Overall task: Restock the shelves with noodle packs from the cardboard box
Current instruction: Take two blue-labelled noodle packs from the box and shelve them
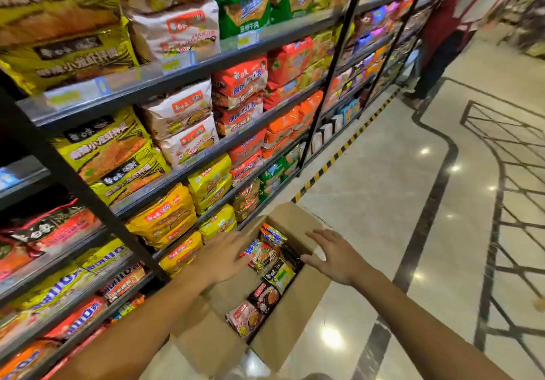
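An open cardboard box [295, 314] stands on the floor beside the shelves, holding several noodle packs [267, 294] in a row. My left hand [224, 257] reaches over the box's left flap with fingers straight, fingertips near a red and blue pack [259, 254]. My right hand [333, 257] hovers over the box's right edge, fingers spread and empty. The shelves [182, 78] on the left are stacked with yellow, white, red and orange noodle multipacks.
Another person [442, 40] in a red apron stands far down the aisle by the shelves. A yellow-black hazard strip [339, 155] runs along the shelf base. Polished tile floor [398, 202] spreads to the right of the box.
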A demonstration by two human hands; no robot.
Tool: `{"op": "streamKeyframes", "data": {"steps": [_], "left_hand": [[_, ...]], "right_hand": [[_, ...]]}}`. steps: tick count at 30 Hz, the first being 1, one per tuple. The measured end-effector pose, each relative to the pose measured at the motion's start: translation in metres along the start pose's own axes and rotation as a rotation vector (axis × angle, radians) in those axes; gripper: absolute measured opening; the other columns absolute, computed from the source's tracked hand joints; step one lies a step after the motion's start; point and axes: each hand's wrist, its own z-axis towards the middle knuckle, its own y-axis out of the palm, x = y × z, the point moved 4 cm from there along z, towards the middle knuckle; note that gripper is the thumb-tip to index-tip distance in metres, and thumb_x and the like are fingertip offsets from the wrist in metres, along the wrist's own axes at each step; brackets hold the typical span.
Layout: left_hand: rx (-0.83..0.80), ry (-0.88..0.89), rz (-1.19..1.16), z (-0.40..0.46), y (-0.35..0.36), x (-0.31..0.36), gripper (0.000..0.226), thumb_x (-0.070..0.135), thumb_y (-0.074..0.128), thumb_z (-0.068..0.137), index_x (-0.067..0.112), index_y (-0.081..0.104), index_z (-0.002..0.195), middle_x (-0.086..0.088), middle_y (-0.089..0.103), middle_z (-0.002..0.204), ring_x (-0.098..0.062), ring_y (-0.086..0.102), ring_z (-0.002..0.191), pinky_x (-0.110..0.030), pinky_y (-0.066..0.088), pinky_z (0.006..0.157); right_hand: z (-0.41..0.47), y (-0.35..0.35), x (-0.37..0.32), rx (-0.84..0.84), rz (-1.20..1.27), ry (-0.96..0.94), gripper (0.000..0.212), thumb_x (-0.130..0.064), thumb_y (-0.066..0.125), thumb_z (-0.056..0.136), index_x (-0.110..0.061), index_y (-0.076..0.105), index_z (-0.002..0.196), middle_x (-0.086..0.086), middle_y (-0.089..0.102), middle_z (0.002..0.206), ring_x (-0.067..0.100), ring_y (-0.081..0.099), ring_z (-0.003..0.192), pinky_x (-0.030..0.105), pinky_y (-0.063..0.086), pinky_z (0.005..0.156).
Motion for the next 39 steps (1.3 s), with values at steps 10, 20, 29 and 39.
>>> {"op": "streamKeyframes", "data": {"steps": [10,20,29,39], "left_hand": [[0.064,-0.307,-0.205,0.105,0.051,-0.045,0.085,0.068,0.010,0.086,0.016,0.052,0.138,-0.006,0.053,0.141,-0.027,0.048,0.131,-0.039,0.037,0.108],[0.024,-0.640,-0.744,0.232,0.199,-0.068,0.088,0.083,0.021,0.084,0.027,0.043,0.147,0.002,0.043,0.150,-0.023,0.042,0.139,-0.045,0.033,0.114],[0.042,-0.704,-0.861,0.351,0.425,-0.122,0.087,0.084,0.022,0.083,0.026,0.044,0.144,0.001,0.044,0.149,-0.019,0.049,0.132,-0.041,0.042,0.109],[0.220,-1.257,-1.584,0.450,0.597,-0.172,0.049,0.027,0.078,0.077,0.019,0.059,0.121,-0.011,0.063,0.125,-0.023,0.062,0.099,-0.038,0.051,0.085]], "right_hand": [[0.174,0.012,0.055,-0.211,-0.048,-0.189,0.090,-0.081,0.029,0.084,-0.024,0.030,0.153,0.002,0.037,0.155,0.025,0.026,0.144,0.035,0.023,0.117],[0.335,0.120,0.134,-0.345,0.014,-0.289,0.066,-0.050,0.057,0.093,-0.021,0.039,0.150,0.006,0.048,0.147,0.025,0.039,0.137,0.031,0.032,0.115],[0.447,0.330,0.209,-0.391,0.043,-0.299,0.073,-0.062,0.042,0.090,-0.023,0.037,0.151,0.001,0.042,0.152,0.021,0.034,0.141,0.035,0.030,0.116],[0.505,0.507,0.273,-0.478,0.128,-0.267,0.064,-0.039,0.061,0.095,-0.021,0.034,0.150,0.001,0.042,0.150,0.017,0.030,0.141,0.027,0.026,0.113]]}}
